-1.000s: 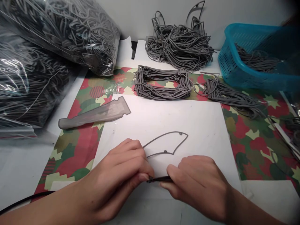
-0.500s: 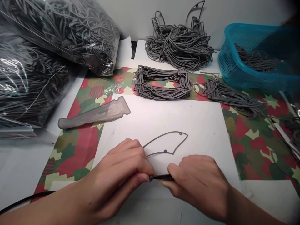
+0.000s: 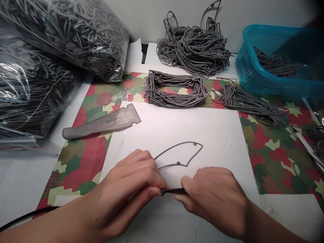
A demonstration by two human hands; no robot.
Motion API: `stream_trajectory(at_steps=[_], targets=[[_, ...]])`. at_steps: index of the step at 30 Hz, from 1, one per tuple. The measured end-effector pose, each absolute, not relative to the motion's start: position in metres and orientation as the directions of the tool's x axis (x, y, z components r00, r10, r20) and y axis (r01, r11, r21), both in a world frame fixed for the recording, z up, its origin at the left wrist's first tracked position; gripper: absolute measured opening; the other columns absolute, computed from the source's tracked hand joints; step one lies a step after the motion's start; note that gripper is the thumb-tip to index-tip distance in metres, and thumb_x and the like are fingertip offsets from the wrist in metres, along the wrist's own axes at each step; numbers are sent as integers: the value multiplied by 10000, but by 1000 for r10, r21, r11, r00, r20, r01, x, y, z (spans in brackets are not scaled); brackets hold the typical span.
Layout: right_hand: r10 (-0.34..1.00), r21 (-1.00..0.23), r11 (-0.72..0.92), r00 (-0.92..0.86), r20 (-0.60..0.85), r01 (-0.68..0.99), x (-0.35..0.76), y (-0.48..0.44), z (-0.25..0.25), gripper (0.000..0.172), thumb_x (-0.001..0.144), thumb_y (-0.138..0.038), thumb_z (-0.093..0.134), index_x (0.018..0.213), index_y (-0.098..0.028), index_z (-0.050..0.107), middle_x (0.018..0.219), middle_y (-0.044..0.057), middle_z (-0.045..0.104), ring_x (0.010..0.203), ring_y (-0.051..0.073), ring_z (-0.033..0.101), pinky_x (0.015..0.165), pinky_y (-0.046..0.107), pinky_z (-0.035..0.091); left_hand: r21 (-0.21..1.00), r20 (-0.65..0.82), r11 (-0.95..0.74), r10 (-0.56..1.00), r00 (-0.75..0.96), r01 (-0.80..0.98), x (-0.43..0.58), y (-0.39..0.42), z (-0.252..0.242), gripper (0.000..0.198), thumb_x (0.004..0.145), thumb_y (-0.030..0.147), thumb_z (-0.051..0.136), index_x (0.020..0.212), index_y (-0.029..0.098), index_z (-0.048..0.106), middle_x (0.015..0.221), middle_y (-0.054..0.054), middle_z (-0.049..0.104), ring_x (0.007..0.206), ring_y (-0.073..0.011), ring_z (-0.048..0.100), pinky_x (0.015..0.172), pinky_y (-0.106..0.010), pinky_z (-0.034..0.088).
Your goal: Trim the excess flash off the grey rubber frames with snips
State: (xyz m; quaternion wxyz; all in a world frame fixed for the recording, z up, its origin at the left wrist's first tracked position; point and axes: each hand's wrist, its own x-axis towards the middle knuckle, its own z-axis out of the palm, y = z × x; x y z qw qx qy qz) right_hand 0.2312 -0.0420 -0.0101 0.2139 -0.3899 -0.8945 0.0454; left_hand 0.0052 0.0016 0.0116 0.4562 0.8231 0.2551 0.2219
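A thin grey rubber gasket makes a curved, open outline over the white paper, with a small round tab near two of its corners. Its near end runs behind my left hand, whose thumb and fingers pinch a small dark grey bit of it at their tips. My right hand is closed round black tweezers. The slim points of the tweezers meet that dark bit at the left fingertips. Most of the tweezers is hidden inside the right fist.
A translucent grey-edged piece lies to the left. Behind are a stacked rectangle of gaskets, a tangled heap and a bundle. A blue basket stands back right; stuffed plastic bags fill the back left.
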Motion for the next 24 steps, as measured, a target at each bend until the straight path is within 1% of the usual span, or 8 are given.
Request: stream_trajectory(at_steps=[3, 6, 9, 17, 21, 24], targets=[[721, -249, 688, -604, 339, 681, 231, -43, -10, 279, 1019, -360, 367, 818, -198, 472, 532, -73, 429, 491, 102, 390, 532, 331, 203, 871, 126, -442, 624, 771, 215, 4, 1, 11, 157, 943, 94, 419, 920, 192, 540, 769, -22, 593, 732, -163, 509, 664, -290, 428], [735, -227, 673, -604, 306, 704, 231, -45, -12, 335, 1017, -388, 372, 752, -200, 455, 528, -68, 407, 498, 100, 384, 537, 329, 196, 872, 124, -438, 629, 768, 217, 4, 1, 12, 166, 935, 77, 422, 927, 194, 540, 773, -17, 591, 732, -159, 511, 663, -285, 429], [744, -210, 662, -595, 305, 720, 232, -47, -14, 358, 1017, -396, 372, 730, -198, 455, 522, -66, 397, 499, 100, 380, 541, 328, 196, 874, 125, -435, 634, 763, 218, 4, 1, 12, 167, 932, 72, 425, 937, 195, 539, 782, -19, 592, 742, -161, 519, 665, -287, 434], [733, -219, 676, -612, 297, 704, 231, -44, -11, 364, 1026, -387, 338, 740, -196, 457, 525, -64, 411, 501, 101, 383, 538, 333, 195, 883, 117, -421, 628, 770, 209, 5, 2, 12, 181, 912, 41, 431, 941, 186, 537, 791, -15, 580, 756, -154, 494, 673, -282, 419], [728, -254, 683, -606, 321, 685, 231, -43, -11, 304, 1022, -364, 366, 793, -195, 472, 540, -72, 414, 500, 103, 381, 539, 335, 197, 876, 124, -435, 620, 774, 208, 4, 2, 12, 181, 909, 37, 437, 940, 185, 536, 791, -12, 581, 762, -155, 490, 678, -284, 413], [730, -263, 681, -609, 309, 683, 232, -44, -10, 292, 1019, -367, 372, 805, -197, 475, 550, -70, 415, 509, 108, 385, 540, 339, 187, 869, 115, -442, 616, 779, 221, 2, 0, 13, 185, 908, 30, 437, 939, 187, 530, 793, -7, 579, 762, -152, 486, 692, -285, 412]])
